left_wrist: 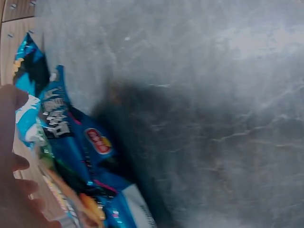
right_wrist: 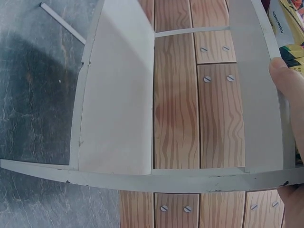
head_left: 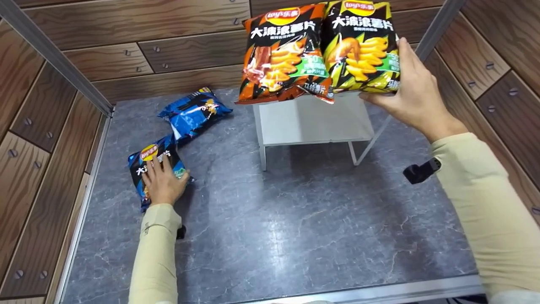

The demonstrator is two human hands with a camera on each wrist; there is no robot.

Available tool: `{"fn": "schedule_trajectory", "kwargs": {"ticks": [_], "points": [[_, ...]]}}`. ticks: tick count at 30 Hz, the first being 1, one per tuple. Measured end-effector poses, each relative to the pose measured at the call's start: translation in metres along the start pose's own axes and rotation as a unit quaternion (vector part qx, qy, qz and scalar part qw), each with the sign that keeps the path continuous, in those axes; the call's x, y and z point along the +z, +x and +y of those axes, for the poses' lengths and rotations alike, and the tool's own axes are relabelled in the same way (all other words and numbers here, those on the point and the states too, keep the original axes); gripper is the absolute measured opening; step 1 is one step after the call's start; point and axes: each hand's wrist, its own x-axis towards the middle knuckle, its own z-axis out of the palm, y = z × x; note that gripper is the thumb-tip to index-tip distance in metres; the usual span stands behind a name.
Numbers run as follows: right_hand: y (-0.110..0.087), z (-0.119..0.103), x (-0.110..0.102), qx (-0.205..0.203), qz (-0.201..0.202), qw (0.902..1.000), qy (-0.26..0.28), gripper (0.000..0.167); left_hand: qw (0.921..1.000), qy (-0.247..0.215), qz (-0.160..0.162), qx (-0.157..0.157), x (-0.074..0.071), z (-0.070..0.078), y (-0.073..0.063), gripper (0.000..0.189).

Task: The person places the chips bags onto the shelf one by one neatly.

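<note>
My left hand lies over a blue potato chip bag on the grey marbled surface, fingers spread across its printed front. In the left wrist view the same blue bag shows beside the thumb and fingertips. My right hand is at the right side of a yellow potato chip bag, fingers straight along its edge and thumb below it. An orange-red potato chip bag stands against the yellow one, on top of a white rack. The right thumb rests at the rack's edge.
A second blue chip bag lies behind the first, their ends meeting. Wood-patterned walls with screw heads enclose the back and both sides. Under its top the white rack has a lower shelf and thin legs. A pale rail runs along the front.
</note>
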Motion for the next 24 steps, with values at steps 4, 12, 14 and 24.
{"fn": "schedule_trajectory", "kwargs": {"ticks": [4, 12, 14, 24], "points": [[0.000, 0.000, -0.002, 0.007, -0.001, 1.0000, -0.002, 0.116, 0.9972, 0.009, -0.062, -0.041, 0.006, 0.000, -0.001, 0.108], [-0.002, 0.003, -0.002, 0.007, 0.003, 1.0000, 0.000, 0.117, 0.9935, 0.030, -0.101, -0.044, 0.011, 0.005, -0.001, 0.132], [-0.003, 0.003, -0.002, 0.003, 0.007, 1.0000, -0.002, 0.117, 0.9939, 0.036, -0.098, -0.035, 0.011, 0.004, -0.002, 0.130], [0.000, 0.001, 0.001, -0.007, 0.012, 0.9999, 0.004, 0.117, 0.9980, 0.056, -0.026, 0.014, 0.014, 0.000, -0.012, 0.114]]}}
